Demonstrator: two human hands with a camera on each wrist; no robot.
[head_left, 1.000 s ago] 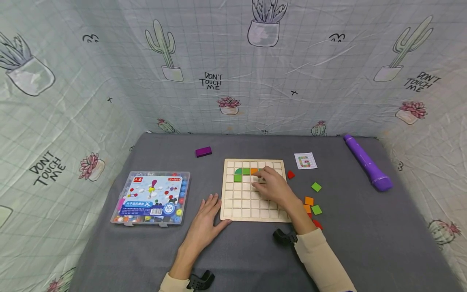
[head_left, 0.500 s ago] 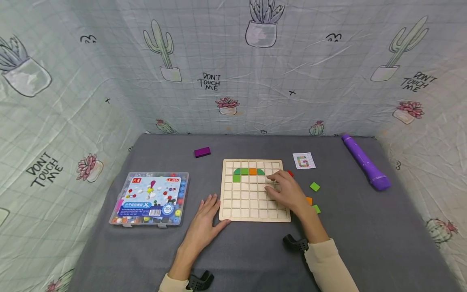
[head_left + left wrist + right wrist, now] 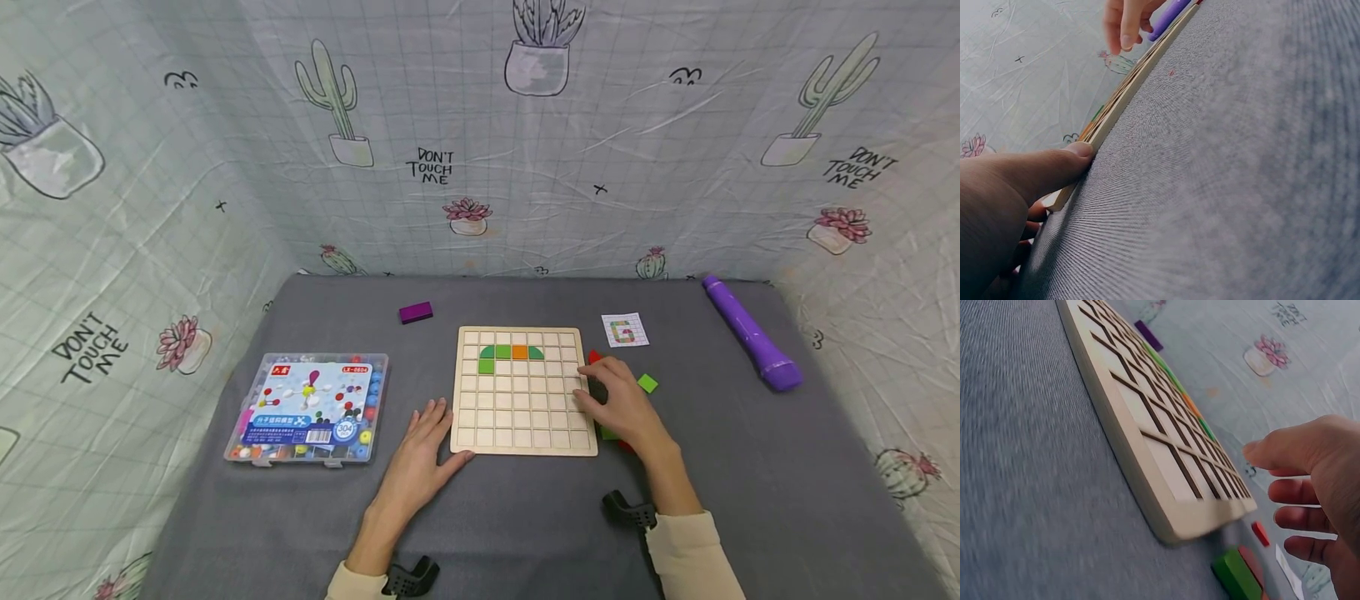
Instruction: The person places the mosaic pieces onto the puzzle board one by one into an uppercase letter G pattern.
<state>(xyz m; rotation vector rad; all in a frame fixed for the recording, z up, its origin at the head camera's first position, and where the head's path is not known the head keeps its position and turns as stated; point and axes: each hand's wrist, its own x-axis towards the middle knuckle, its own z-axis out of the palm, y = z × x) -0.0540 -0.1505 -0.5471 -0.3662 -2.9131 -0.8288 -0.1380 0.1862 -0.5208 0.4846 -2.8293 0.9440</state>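
Observation:
A square wooden grid board (image 3: pixel 517 417) lies in the middle of the table. Near its top row sit a dark green rounded piece (image 3: pixel 488 352), a light green tile (image 3: pixel 503 352), an orange tile (image 3: pixel 520 352) and another dark green rounded piece (image 3: pixel 536 353). Below the first is one more light green tile (image 3: pixel 487 367). My left hand (image 3: pixel 416 462) rests at the lower left corner, thumb against the board's edge. Over the right edge hovers my right hand (image 3: pixel 626 404), thumb and fingers apart, holding nothing visible. It partly covers loose pieces, among them a green one (image 3: pixel 1238 575).
A light green tile (image 3: pixel 648 383) and a red piece (image 3: pixel 594 356) lie right of the board. Behind them is a pattern card (image 3: pixel 625 330). A purple microphone-shaped object (image 3: pixel 753 335) lies far right, a purple block (image 3: pixel 416 312) behind, a plastic case of beads (image 3: pixel 307 408) left.
My right hand has drawn back rightward from the board's top row to its right edge, uncovering the right dark green rounded piece. The left hand has stayed put.

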